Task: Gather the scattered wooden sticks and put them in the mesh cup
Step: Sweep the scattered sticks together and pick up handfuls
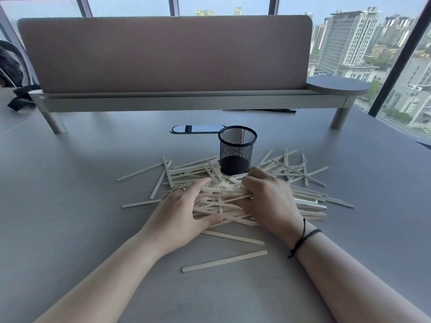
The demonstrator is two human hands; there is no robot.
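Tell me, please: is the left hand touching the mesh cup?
Apart. The head view shows the left hand resting on the sticks, with a stretch of sticks between its fingertips and the cup.

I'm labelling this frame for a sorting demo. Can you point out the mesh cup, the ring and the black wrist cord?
mesh cup (237,155): head view, on the front mesh wall.
ring (181,188): head view, on the band, on a left-hand finger.
black wrist cord (303,236): head view, on the strand across the right wrist.
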